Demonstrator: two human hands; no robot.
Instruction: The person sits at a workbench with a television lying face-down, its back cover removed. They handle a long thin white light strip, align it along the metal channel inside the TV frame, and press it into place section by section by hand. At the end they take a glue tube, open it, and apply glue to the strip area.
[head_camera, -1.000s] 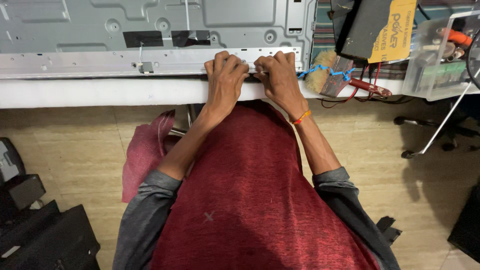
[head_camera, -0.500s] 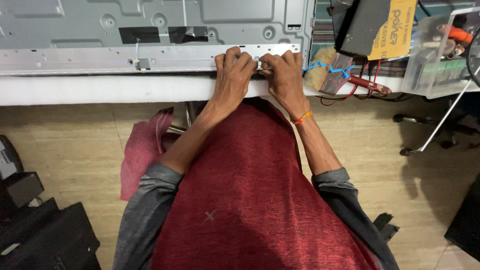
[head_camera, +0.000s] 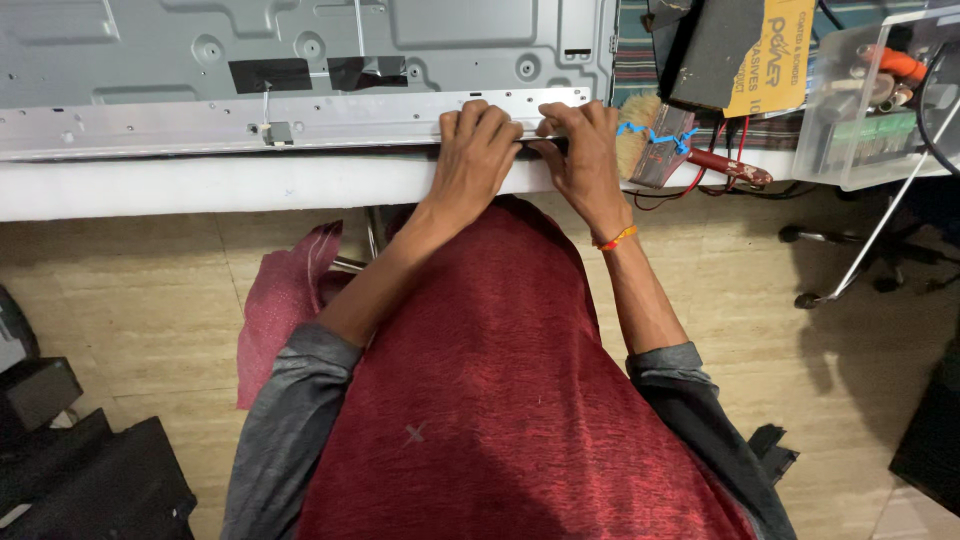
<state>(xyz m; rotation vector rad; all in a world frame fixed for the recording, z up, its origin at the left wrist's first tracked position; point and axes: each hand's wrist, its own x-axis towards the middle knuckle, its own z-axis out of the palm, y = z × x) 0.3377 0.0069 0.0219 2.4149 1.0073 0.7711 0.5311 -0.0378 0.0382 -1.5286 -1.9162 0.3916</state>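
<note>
Both hands are curling over the near edge of the metal panel (head_camera: 300, 60). The left hand (head_camera: 478, 150) and right hand (head_camera: 580, 150), fingers closed, are pinching a thin dark strip (head_camera: 535, 146) running between them. Even pressure along that edge, fingertips close together, seems best; the brush (head_camera: 655, 140) is lying just right of the right hand.

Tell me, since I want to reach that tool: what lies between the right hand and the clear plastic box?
In the head view, a paintbrush with blue tape lies between the right hand and the clear plastic box, with red wires beside its handle.
</note>
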